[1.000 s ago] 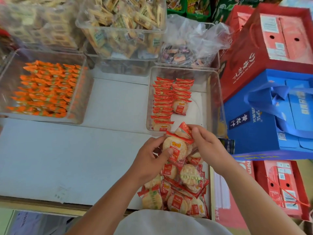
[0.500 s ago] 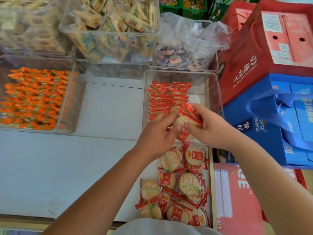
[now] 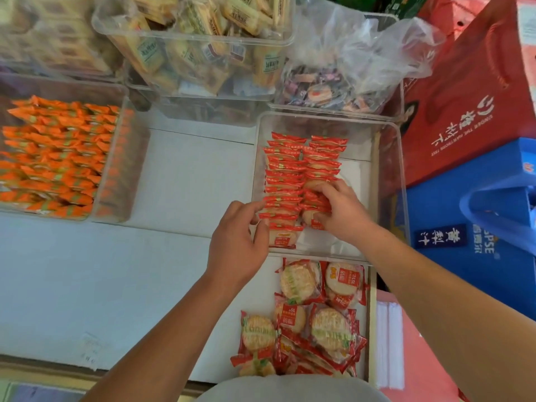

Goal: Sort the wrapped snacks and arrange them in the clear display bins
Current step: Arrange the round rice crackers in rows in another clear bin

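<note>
A clear display bin (image 3: 388, 175) holds two rows of red-wrapped round crackers (image 3: 285, 172) standing on edge. My right hand (image 3: 340, 211) is inside the bin at the near end of the right row, fingers curled over a red-wrapped cracker (image 3: 311, 219). My left hand (image 3: 237, 242) sits at the bin's near left corner, fingertips touching the front of the left row, holding nothing I can see. A loose pile of the same crackers (image 3: 316, 323) lies on the white counter just in front of the bin.
A bin of orange-wrapped snacks (image 3: 58, 158) stands at the left. Bins of yellow-wrapped biscuits (image 3: 200, 44) and a plastic-lined bin of mixed sweets (image 3: 333, 88) stand behind. Red (image 3: 470, 105) and blue gift boxes (image 3: 470, 227) crowd the right side.
Both hands lifted a cracker from the loose pile and carried it forward into the bin. The right hand now sets it at the end of the right row; the left hand has let go.
</note>
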Tool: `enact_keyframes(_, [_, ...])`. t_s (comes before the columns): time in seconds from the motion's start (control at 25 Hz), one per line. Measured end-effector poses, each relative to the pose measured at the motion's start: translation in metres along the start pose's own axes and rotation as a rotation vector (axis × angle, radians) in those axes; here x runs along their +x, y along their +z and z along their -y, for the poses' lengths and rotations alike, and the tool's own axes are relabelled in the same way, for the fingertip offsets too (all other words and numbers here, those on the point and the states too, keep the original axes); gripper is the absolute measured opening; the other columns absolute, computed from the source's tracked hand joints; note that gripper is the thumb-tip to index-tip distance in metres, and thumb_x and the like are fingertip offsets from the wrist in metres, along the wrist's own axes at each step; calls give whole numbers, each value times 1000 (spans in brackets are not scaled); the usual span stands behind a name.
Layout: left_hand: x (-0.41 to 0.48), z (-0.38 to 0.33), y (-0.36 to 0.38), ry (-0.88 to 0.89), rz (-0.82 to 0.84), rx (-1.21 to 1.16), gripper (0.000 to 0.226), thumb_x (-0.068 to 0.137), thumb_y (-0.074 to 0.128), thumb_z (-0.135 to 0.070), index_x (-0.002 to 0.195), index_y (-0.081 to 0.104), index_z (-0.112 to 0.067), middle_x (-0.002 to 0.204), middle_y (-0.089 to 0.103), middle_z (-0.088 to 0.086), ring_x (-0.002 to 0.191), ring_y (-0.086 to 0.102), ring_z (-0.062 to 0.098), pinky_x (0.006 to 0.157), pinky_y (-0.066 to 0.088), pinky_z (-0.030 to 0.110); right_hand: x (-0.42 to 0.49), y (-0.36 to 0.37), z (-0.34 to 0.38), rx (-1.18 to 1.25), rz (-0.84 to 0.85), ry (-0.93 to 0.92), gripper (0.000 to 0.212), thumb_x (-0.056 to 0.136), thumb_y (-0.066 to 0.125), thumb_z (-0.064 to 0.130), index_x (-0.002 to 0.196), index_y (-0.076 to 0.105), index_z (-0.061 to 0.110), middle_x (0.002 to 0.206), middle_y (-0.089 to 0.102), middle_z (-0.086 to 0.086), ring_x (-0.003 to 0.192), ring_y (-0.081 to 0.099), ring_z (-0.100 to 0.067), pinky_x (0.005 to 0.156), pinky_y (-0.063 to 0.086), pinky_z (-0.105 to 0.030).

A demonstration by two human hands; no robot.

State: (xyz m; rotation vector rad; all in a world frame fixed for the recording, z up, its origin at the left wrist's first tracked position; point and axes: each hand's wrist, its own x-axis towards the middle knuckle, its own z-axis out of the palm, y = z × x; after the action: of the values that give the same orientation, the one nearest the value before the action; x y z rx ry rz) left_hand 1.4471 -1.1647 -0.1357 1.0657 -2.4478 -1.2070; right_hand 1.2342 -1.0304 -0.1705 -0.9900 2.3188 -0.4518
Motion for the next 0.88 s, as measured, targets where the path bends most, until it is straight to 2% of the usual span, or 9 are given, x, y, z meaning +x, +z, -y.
enact_keyframes(0.08, [-8, 6, -2, -16, -27, -15, 31, 98, 64, -24, 129, 63, -29, 99, 51, -17, 86, 57, 0, 68, 48, 18, 2, 2, 1, -222, -116, 57, 69, 84, 81, 29, 144, 47, 32, 135, 44, -1, 129, 43, -25, 96, 52, -46])
enact_keyframes(0.16, [-15, 12, -4, -43, -58, -34, 28, 97, 65, -24, 125, 62, -28, 103, 54, -14, 89, 58, 0, 70, 49, 17, 2, 1, 5, -329, -161, 131, 74, 84, 81, 38, 145, 41, 27, 134, 44, -2, 127, 47, -26, 90, 53, -46])
enact_keyframes(0.32, [-39, 24, -10, -165, -77, -132, 22, 96, 68, -24, 117, 60, -28, 101, 62, -12, 92, 61, 2, 72, 52, 19, -6, -2, 10, -288, -183, 235, 79, 82, 81, 48, 145, 38, 27, 134, 46, 0, 122, 54, -26, 83, 53, -46])
enact_keyframes(0.48, [-75, 40, -10, -244, -46, -162, 20, 98, 66, -25, 117, 62, -26, 106, 65, -13, 93, 62, -1, 73, 52, 19, -30, -16, 20, -229, -205, 236, 67, 87, 74, 50, 144, 46, 29, 135, 51, 2, 123, 55, -25, 81, 53, -44])
enact_keyframes(0.6, [-105, 57, -2, -288, 228, -14, 33, 97, 67, -30, 129, 61, -24, 120, 64, -10, 100, 62, 3, 85, 52, 23, -76, -19, 46, -171, -366, 139, 43, 90, 70, 48, 127, 64, 27, 121, 63, 5, 114, 59, -22, 79, 53, -40])
enact_keyframes(0.68, [-128, 70, 12, -275, 485, 153, 54, 93, 70, -33, 144, 51, -26, 142, 54, -6, 121, 57, 12, 99, 46, 25, -119, -8, 63, -85, -440, 48, 26, 93, 69, 44, 113, 70, 27, 107, 68, 7, 101, 62, -17, 74, 54, -36])
enact_keyframes(0.72, [-139, 76, 20, -237, 568, 231, 66, 90, 72, -35, 150, 44, -27, 150, 46, -5, 131, 50, 15, 105, 43, 27, -141, 2, 67, -28, -420, 30, 20, 94, 68, 43, 107, 71, 27, 101, 68, 9, 95, 63, -15, 72, 54, -35])
enact_keyframes(0.8, [-156, 83, 32, -172, 624, 327, 82, 85, 75, -40, 156, 35, -30, 156, 37, -6, 139, 39, 18, 110, 40, 31, -184, 32, 60, 79, -326, 52, 13, 94, 69, 39, 99, 72, 28, 94, 65, 14, 88, 63, -11, 70, 56, -35])
enact_keyframes(0.88, [-162, 89, 39, -163, 605, 364, 86, 84, 76, -44, 157, 33, -30, 153, 37, -4, 138, 36, 19, 111, 40, 32, -218, 65, 35, 114, -255, 147, 14, 90, 73, 35, 102, 71, 28, 103, 62, 14, 96, 64, -14, 74, 55, -33])
